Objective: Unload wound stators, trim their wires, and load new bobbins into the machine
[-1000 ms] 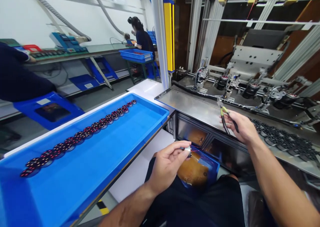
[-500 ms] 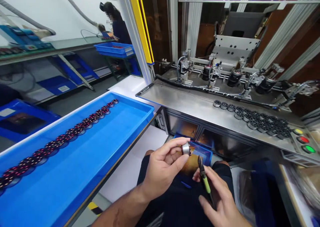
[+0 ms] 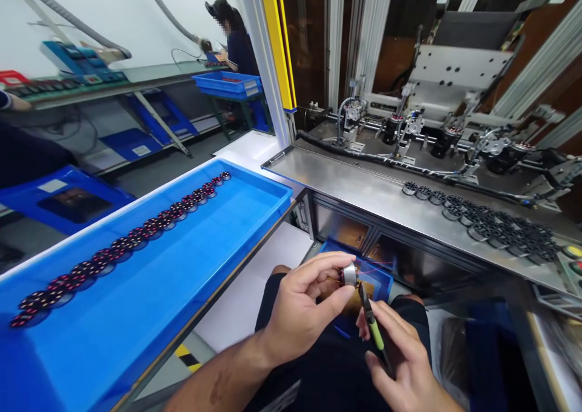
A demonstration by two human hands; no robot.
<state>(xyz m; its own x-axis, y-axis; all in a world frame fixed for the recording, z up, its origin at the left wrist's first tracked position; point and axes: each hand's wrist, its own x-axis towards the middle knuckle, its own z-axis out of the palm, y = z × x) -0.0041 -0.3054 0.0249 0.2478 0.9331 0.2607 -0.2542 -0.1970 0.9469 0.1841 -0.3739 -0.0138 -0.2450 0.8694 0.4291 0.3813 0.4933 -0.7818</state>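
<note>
My left hand [image 3: 302, 306] holds a small motor stator [image 3: 349, 274] between thumb and fingertips. It has a silver metal ring, and thin copper-coloured wires stick out from it. My right hand [image 3: 402, 348] is wrapped round a pair of cutting pliers [image 3: 375, 334] with green and black handles. The dark jaws point up and sit close beside the stator's lower right edge. Whether they touch a wire, I cannot tell. Below both hands, a blue bin [image 3: 385, 283] stands between my knees, partly hidden.
On my left, a long blue tray [image 3: 200, 251] carries a row of red-and-black wound stators [image 3: 136, 237]. A metal ledge [image 3: 345, 185] ahead bears many dark ring-shaped parts [image 3: 495, 224], before a machine with clamps [image 3: 448, 139]. A co-worker [image 3: 239, 45] sits at the far bench.
The pliers' jaws have come nearer to the stator's lower edge. The view has shifted, so the surroundings sit differently in the picture. Both hands keep their hold.
</note>
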